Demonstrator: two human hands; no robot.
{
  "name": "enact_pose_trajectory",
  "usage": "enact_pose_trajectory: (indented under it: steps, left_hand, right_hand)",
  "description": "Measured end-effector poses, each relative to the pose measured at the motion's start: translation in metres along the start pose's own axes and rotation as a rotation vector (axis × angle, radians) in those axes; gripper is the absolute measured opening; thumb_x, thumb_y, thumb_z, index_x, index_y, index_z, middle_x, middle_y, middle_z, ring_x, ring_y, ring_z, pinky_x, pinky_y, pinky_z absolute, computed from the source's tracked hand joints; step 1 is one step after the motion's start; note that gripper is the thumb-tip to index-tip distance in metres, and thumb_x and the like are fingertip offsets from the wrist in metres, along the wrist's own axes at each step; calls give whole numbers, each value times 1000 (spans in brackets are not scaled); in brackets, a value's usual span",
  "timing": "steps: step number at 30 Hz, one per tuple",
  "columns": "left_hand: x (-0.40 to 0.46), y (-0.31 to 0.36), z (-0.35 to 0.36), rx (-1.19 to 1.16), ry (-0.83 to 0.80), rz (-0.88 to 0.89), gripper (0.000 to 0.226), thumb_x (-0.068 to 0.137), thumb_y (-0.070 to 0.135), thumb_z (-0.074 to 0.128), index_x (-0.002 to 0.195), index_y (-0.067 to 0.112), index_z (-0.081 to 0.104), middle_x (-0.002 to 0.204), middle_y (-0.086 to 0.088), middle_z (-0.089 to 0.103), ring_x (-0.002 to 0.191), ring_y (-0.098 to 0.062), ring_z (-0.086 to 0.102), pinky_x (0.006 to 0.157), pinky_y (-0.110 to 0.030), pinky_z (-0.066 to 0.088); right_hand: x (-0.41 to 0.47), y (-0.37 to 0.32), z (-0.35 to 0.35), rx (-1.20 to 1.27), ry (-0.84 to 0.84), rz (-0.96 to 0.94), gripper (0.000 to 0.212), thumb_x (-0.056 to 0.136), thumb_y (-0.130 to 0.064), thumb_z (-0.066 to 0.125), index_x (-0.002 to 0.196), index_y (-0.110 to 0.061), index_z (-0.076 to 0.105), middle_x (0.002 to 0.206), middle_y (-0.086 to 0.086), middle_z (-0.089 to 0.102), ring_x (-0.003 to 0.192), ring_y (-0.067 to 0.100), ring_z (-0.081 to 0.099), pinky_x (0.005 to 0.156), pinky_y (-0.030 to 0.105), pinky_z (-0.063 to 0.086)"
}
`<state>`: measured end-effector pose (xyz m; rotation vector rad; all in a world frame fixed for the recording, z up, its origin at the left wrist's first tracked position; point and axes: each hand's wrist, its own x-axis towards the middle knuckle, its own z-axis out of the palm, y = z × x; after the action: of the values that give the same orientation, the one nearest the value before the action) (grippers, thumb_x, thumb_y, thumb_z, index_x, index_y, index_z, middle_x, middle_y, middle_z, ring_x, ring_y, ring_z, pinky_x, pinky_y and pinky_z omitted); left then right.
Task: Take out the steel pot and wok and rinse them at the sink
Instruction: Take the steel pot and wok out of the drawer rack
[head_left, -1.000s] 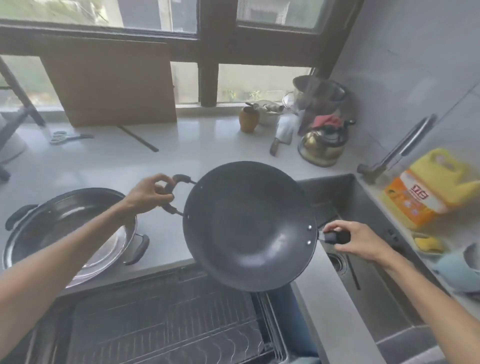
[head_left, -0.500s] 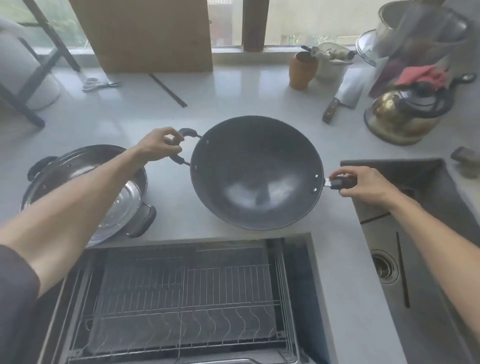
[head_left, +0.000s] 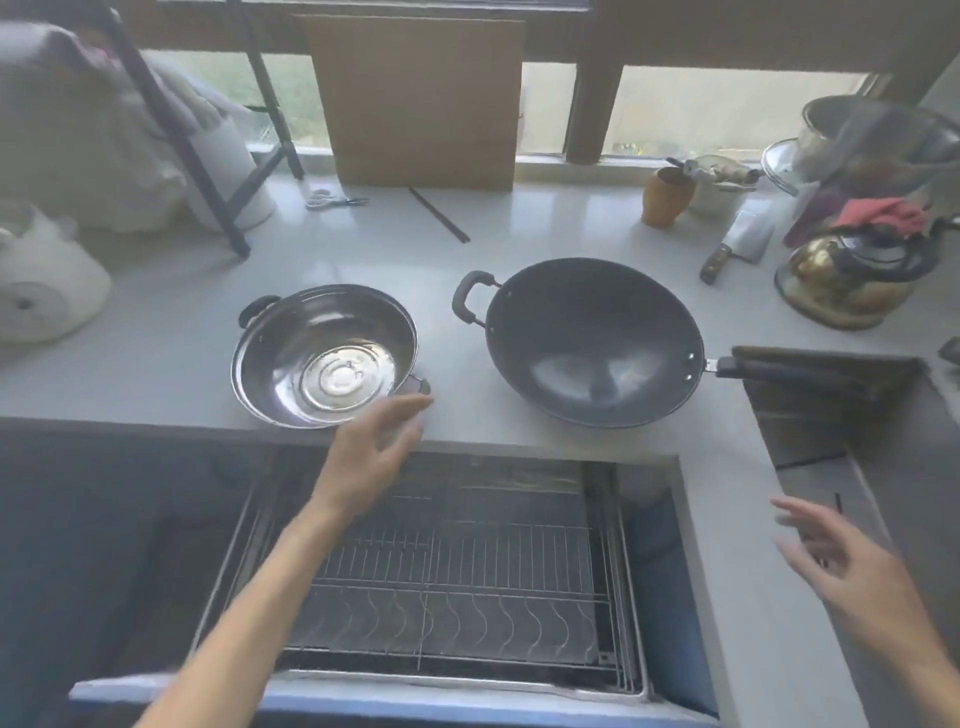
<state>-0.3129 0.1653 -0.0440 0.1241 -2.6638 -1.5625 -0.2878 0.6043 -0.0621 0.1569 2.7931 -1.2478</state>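
The dark wok (head_left: 592, 343) sits on the grey countertop (head_left: 467, 270), its long handle reaching right over the corner of the sink (head_left: 857, 441). Left of it stands the shiny steel pot (head_left: 324, 356) with black side handles. My left hand (head_left: 371, 452) hovers with relaxed fingers just below the pot's near handle, above the counter edge, holding nothing. Over the counter strip beside the sink, my right hand (head_left: 852, 566) is spread and empty.
A pulled-out wire rack drawer (head_left: 452, 561) gapes below the counter edge. At the back right stand a brass kettle (head_left: 847, 280), a cleaver (head_left: 737, 244), an orange cup (head_left: 667, 197) and steel bowls. A brown board (head_left: 421, 98) leans at the window; scissors and chopsticks lie nearby.
Both hands have let go of the wok, which now rests on the counter. They have drawn back toward me, the left one moving near the pot.
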Motion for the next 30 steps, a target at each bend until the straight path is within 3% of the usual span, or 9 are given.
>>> enact_pose_trajectory:
  steps: [2,4,8,10,13,17,21,25,30]
  left_hand:
    - [-90,-28,-11,-40,-36,-24,23,88,20,64,105,35,67,104,27,67,98,8,61,86,-8,45]
    - [-166,-63,-18,-45,-97,-36,19,83,30,66,101,34,69,99,22,70,89,2,65,80,-8,46]
    - [-281,-151,-29,23,-249,-107,20,73,49,60,88,38,69,83,17,69,76,-2,65,74,-18,49]
    - [-310,-184,-20,97,-346,-182,20,72,55,60,89,46,64,79,19,67,73,0,61,75,-25,50]
    - [-323,-221,6,134,-517,-284,21,77,51,60,98,52,56,88,18,67,81,1,60,81,-28,49]
    - [-306,-290,62,318,-741,-240,46,83,39,61,126,44,48,129,5,56,117,-13,54,99,-32,42]
    - [-269,-361,110,304,-567,-246,62,80,36,68,137,33,42,140,3,52,125,-22,51,98,-32,42]
    - [-242,-391,149,191,-433,-200,42,76,16,65,117,20,61,118,-2,65,107,-19,60,89,-29,45]
    - [-225,-379,160,-80,-226,-284,25,73,-8,66,96,0,70,71,7,60,59,17,52,61,-4,36]
  right_hand:
    - [-105,16,32,103,-71,104,44,76,-7,76,91,-48,68,90,-22,68,82,-5,63,69,-1,44]
    - [-198,28,73,198,-178,212,39,52,-37,91,80,-53,70,83,-22,71,83,-1,66,68,2,47]
    - [-336,24,170,168,-268,234,44,60,-24,87,92,-48,69,91,-15,73,81,15,68,72,8,50]
    - [-357,4,203,185,-332,242,46,60,-51,81,101,-42,65,96,-5,73,78,11,67,74,15,51]
    - [-347,-2,258,114,-434,207,44,75,-16,76,98,-50,59,96,4,69,77,10,65,76,18,49]
    - [-291,22,356,6,-499,111,43,78,-14,70,102,-48,58,99,-8,67,87,6,62,81,22,47]
    - [-221,70,445,-138,-461,87,51,77,-22,67,125,-29,54,115,1,67,107,20,61,87,30,47]
    - [-186,105,481,-209,-362,81,37,81,-20,64,117,-22,62,111,6,70,107,24,62,76,28,39]
    - [-163,101,480,-80,-331,75,25,79,-9,60,102,-16,69,93,10,71,90,21,63,64,15,30]
